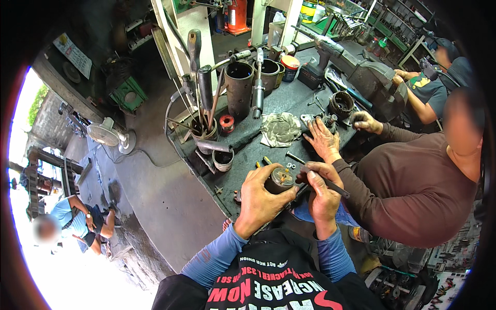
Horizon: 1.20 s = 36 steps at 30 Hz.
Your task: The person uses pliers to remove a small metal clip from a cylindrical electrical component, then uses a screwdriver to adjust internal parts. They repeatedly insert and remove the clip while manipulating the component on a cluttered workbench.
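Note:
My left hand (258, 195) is wrapped round a short, round metal part (282, 180), thumb and fingers on its sides. Amber grease-like smears show on its upper face. In my right hand (324, 195) is a slim black-handled tool (336, 188), pinched between thumb and fingers. Its dark working end points toward the round part; its exact kind is unclear. Just beyond my hands, a bolt (295, 158) and small nuts lie on the dark workbench (248, 155). A crumpled, stained cloth (280, 129) lies farther back.
At my right, a co-worker's hand (324, 140) rests by metal parts on the bench. Metal cylinders (239, 89), a container of tools (204, 128), a cordless drill (326, 54) and a vise (374, 82) stand farther back. A fan (103, 132) and a seated person (77, 217) are left.

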### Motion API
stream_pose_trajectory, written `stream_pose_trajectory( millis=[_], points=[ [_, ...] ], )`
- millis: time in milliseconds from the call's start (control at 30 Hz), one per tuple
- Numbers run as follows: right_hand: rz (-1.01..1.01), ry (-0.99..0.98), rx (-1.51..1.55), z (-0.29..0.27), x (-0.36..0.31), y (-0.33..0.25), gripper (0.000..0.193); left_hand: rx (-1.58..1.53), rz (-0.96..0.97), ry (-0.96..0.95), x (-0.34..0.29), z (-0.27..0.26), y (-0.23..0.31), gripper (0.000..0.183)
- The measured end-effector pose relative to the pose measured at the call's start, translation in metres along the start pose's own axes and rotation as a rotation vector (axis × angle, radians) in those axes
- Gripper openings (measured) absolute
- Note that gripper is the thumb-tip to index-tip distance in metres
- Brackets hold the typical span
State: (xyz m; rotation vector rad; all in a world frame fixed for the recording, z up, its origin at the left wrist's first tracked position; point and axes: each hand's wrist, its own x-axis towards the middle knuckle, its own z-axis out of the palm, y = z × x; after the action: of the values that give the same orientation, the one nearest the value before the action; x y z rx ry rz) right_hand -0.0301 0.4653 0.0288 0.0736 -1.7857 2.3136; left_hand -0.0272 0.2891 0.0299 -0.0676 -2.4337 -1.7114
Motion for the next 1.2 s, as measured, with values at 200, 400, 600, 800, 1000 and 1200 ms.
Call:
stream_pose_trajectory(
  millis=[200, 400, 600, 800, 1000, 1200],
  points=[
    [-0.056, -0.049, -0.039, 0.008, 0.002, -0.008, 0.018, -0.042, 0.001, -0.022, 0.005, -0.008, 0.027, 0.062],
    [0.055, -0.083, 0.059, 0.013, -0.001, -0.007, 0.029, -0.307, -0.158, -0.095, 0.004, -0.012, 0.043, 0.057],
    [0.04, -0.108, -0.013, 0.008, -0.007, -0.009, 0.044, -0.659, -0.201, -0.196, 0.005, -0.026, 0.043, 0.068],
    [0.101, -0.144, 0.005, 0.019, -0.037, -0.021, 0.053, -1.056, -0.11, -0.47, 0.019, -0.048, 0.009, 0.096],
    [0.234, -0.208, 0.238, 0.027, -0.053, -0.021, 0.066, -1.248, 0.033, -0.517, 0.016, -0.046, -0.006, 0.092],
    [0.294, -0.309, 0.517, 0.033, -0.07, -0.011, 0.079, -1.379, 0.036, -0.533, 0.021, -0.04, -0.006, 0.086]
  ],
)
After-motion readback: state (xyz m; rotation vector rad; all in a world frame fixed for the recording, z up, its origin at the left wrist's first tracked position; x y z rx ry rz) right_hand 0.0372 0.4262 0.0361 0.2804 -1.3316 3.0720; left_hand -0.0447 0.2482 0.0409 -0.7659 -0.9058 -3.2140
